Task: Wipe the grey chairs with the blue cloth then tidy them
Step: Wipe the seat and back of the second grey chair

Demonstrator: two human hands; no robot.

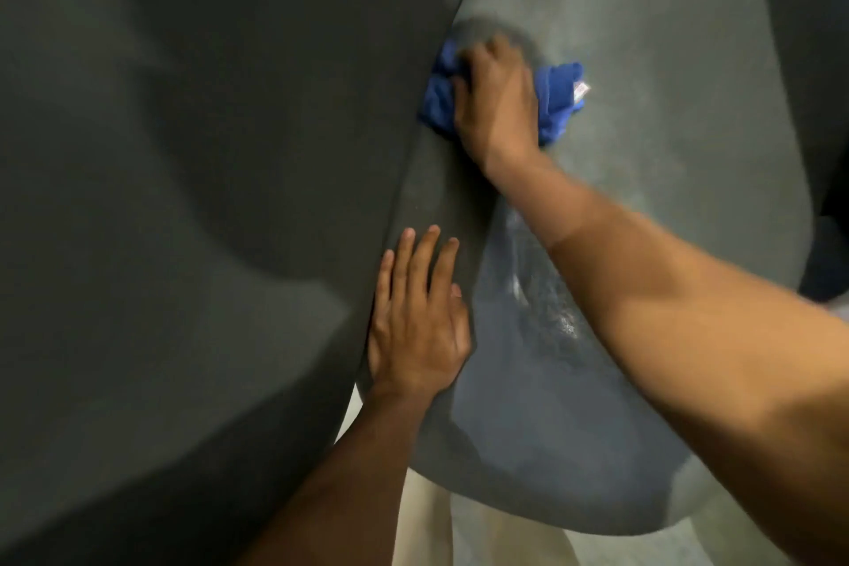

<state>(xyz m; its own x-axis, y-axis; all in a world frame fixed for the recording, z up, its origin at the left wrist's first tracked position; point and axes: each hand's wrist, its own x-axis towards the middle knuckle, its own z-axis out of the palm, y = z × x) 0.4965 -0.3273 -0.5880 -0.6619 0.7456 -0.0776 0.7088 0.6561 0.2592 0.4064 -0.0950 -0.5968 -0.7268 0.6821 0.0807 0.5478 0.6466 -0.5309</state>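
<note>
A strip of pale floor (643, 549) shows at the bottom edge, with cream fabric (422, 524) beside it.

The right hand (498, 101) reaches forward on an outstretched bare forearm, knuckles up, fingers (478, 60) curled down over a bunched wad. The left hand (416, 322) lies flat, palm down, fingers straight and close together.

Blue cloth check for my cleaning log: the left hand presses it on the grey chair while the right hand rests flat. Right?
Wrong hands. The head view shows the right hand pressing the blue cloth on the grey chair, while the left hand rests flat.
</note>
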